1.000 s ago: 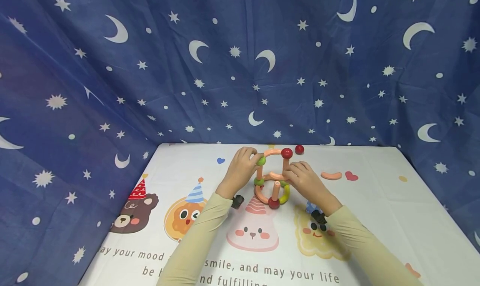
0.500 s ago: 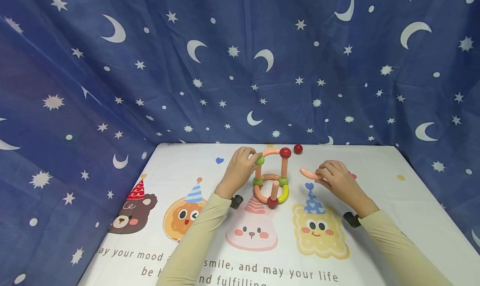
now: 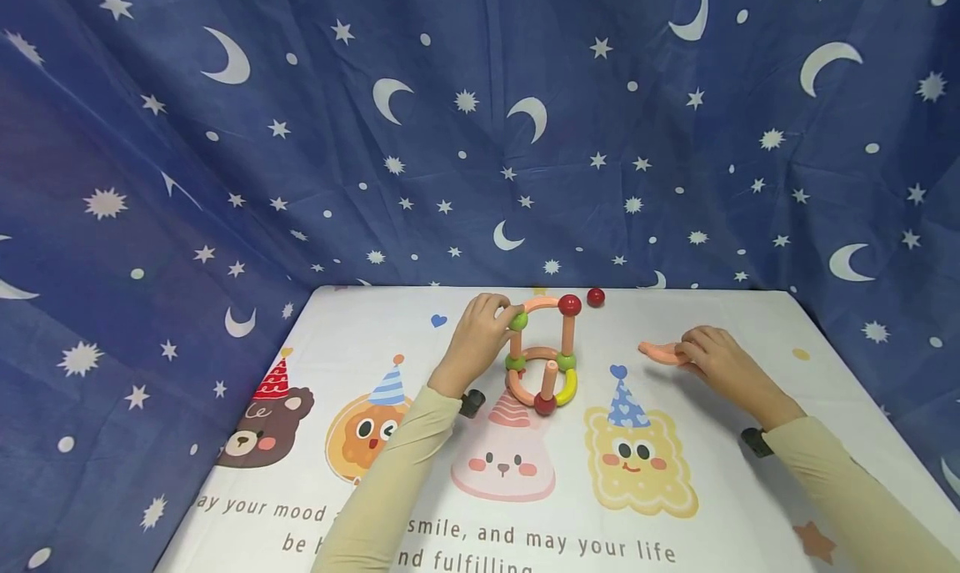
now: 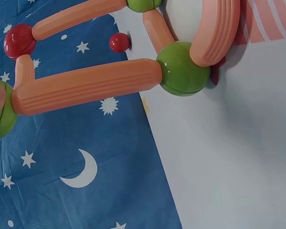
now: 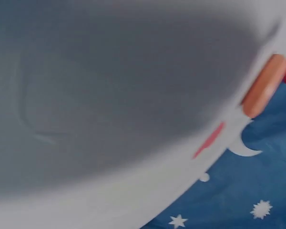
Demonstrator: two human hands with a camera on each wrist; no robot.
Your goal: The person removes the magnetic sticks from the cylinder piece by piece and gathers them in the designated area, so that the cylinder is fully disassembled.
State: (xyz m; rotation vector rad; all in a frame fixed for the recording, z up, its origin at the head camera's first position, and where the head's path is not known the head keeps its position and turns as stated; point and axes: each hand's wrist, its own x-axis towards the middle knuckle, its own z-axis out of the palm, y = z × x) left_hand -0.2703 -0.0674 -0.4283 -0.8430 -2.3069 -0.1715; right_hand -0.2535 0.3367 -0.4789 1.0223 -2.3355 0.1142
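A frame of ridged orange sticks and balls stands mid-table. Its low ring has curved orange sticks [image 3: 522,391], a yellow curved stick [image 3: 571,387] and a red ball [image 3: 544,404] carrying a short upright stick [image 3: 550,378]. Two taller uprights bear an orange arc [image 3: 542,304] between a green ball [image 3: 518,321] and a red ball [image 3: 569,304]. My left hand [image 3: 480,336] pinches that green ball, fingertip also visible in the left wrist view. To the right, my right hand [image 3: 720,364] pinches a curved orange stick [image 3: 663,354], low over the table; fingers hide its near end.
A loose red ball [image 3: 596,298] lies behind the frame, close to the table's back edge. The white tablecloth [image 3: 750,323] has printed cartoon figures and lettering. A blue star-and-moon curtain [image 3: 450,139] rises behind and at the sides.
My right hand has drawn the curved orange stick away from the frame, off to the right, and lowered it towards the tabletop. The left hand stays on the green ball.
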